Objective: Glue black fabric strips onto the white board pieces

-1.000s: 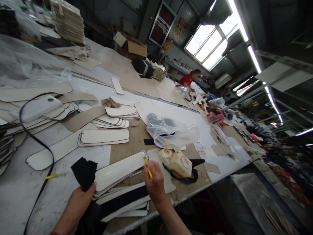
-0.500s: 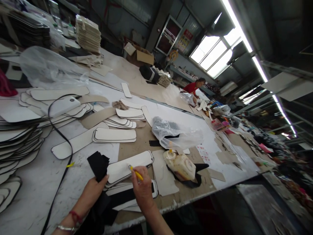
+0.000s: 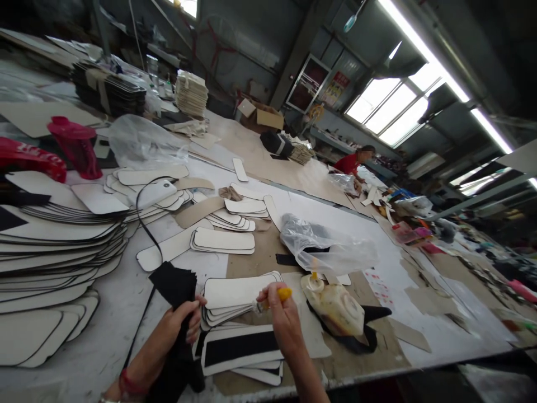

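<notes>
My left hand (image 3: 181, 323) is closed around a bundle of black fabric strips (image 3: 173, 284), whose ends fan out above the fist and hang below it. The fingertips sit beside the left end of a stack of white rounded panels (image 3: 235, 292) with dark edges. A brush with a yellow handle (image 3: 285, 293) is gripped in my right hand (image 3: 282, 322), its bristle end low at the stack's right side; whether it touches is unclear. Nearer me lies another white panel (image 3: 245, 330) with a black strip (image 3: 241, 348) along its middle. Right of my right hand stands a stained plastic bottle (image 3: 335, 310).
Tall piles of white panels (image 3: 54, 280) fill the left side, with a pink shaker bottle (image 3: 78, 148) behind. A clear plastic bag (image 3: 327, 246) lies beyond the stained bottle. A black cord (image 3: 146, 229) crosses the table. Farther back, a person in red (image 3: 350, 162) works.
My view has turned left, so the scene sits farther right. The brush has gone from mid-panel to the stack's right side, its handle turned. My left fingers have closed in near the panel stack.
</notes>
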`<state>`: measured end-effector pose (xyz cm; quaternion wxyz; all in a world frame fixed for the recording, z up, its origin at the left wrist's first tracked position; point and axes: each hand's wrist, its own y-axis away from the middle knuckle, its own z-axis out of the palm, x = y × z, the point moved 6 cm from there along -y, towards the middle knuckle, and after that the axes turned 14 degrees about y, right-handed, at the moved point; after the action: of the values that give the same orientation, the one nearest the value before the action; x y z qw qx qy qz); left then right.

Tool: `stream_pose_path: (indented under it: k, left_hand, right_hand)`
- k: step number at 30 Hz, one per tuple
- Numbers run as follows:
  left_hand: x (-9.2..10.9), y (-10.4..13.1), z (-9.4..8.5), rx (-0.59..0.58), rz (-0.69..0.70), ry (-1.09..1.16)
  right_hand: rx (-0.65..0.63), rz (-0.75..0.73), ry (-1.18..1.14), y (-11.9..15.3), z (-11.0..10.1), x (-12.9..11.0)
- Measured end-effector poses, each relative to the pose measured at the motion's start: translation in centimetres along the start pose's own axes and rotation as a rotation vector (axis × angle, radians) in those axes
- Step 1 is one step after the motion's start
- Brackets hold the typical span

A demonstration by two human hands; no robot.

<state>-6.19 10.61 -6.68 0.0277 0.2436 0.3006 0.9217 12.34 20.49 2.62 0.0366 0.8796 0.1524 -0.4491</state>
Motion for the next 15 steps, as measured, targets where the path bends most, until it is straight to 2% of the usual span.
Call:
stream_pose_path:
  k: [2,6,11,15]
  left_hand:
    - [0.0,0.6,0.8,-0.072,-0.077,0.127]
    - [0.8,1.5,2.0,-0.083,-0.09,0.231]
    - [1.7,2.7,3.3,-0.057,-0.117,0.383]
    - [1.9,3.0,3.5,-0.048,-0.125,0.432]
  right_hand:
    - [-0.119,-0.046,0.046,0.3,1.4,-1.9]
    - [-0.314,-0.154,0.141,1.5,4.6,-5.0]
    - [-0.46,-0.154,0.18,3.1,6.2,-6.0]
    - [-0.559,-0.227,0.213,4.2,7.0,-6.3]
